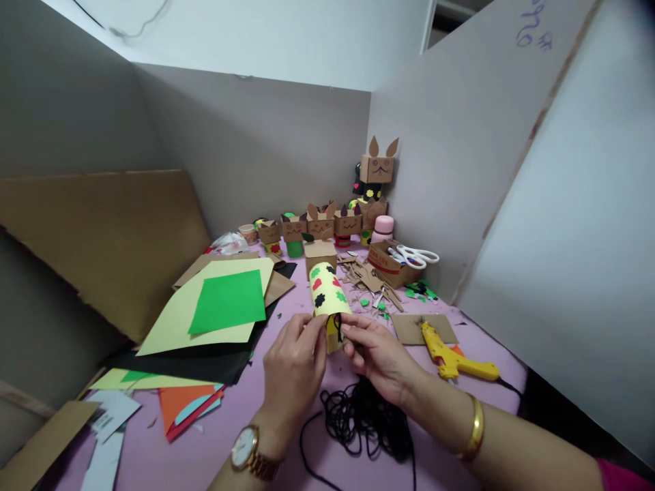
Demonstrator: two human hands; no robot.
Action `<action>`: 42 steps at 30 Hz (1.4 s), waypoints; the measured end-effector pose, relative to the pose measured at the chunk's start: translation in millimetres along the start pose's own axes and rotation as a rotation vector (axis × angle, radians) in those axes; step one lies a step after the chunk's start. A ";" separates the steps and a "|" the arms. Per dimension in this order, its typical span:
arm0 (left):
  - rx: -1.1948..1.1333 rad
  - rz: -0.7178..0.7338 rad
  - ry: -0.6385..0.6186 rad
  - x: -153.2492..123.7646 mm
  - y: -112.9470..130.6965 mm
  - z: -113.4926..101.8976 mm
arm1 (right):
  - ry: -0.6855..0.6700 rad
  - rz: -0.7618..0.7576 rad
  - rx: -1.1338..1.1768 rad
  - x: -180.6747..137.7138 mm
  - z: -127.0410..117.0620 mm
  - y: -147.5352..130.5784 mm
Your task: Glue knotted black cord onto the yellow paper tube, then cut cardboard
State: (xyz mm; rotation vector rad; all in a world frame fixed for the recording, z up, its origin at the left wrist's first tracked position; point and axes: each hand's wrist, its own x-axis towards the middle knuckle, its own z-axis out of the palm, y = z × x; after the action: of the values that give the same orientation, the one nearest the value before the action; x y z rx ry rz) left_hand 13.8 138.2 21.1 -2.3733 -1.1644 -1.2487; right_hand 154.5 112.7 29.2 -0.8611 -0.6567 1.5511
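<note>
A yellow paper tube (pixel 330 290) with red hearts and green and black flower cutouts lies on its side, its open end towards me. At its far end is a small cardboard box (pixel 321 252). My left hand (pixel 297 358) pinches the left of the tube's near rim. At the right of that rim, my right hand (pixel 381 354) has thumb and forefinger closed on a black cord (pixel 338 326), which loops at the tube's opening. Fingertips partly hide the grip. Below my hands lies a tangled heap of black yarn (pixel 366 419).
A yellow hot glue gun (pixel 458 358) rests by a cardboard piece (pixel 424 329) at right. Behind are cardboard animal figures (pixel 321 221) and a box (pixel 391 264) holding white scissors (pixel 415 257). Green paper (pixel 230 300) and other sheets lie left. Grey partitions (pixel 256 150) enclose the table.
</note>
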 end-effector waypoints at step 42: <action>0.136 0.108 -0.136 14.2 4.9 -0.7 | -0.113 0.010 0.078 -0.1 -1.2 -5.5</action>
State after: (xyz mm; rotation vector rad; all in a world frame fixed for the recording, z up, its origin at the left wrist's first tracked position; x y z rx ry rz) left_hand 21.7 142.4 33.3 -2.4149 -1.1040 -0.9564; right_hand 158.6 113.3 33.0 -0.7240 -0.6693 1.6322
